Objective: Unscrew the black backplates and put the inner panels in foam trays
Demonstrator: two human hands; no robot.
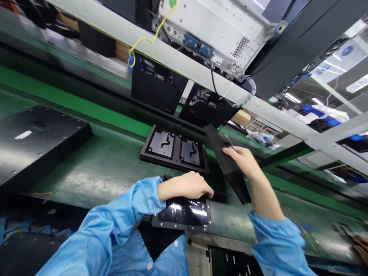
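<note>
My right hand (240,160) grips a flat black tray-like panel (225,165), held tilted above the green bench. A thin metallic tool (229,140) shows by its fingers; its kind is not clear. Reaching across in front of me, my left hand (191,186) has its fingers curled down at the upper right corner of a black fixture (169,226). What those fingers hold, if anything, is hidden. Two glossy dark panels (184,211) lie side by side in the fixture. Just beyond, a dark foam tray (169,164) holds two grey plates (162,145) with black ribbon cables.
A large black metal cover (37,142) lies on the green bench (115,161) at left. Overhead, a white rail (109,34) carries a white instrument (221,27) with hanging cables. Black panels (156,86) stand upright behind. Part of another person's hand (361,245) shows at far right.
</note>
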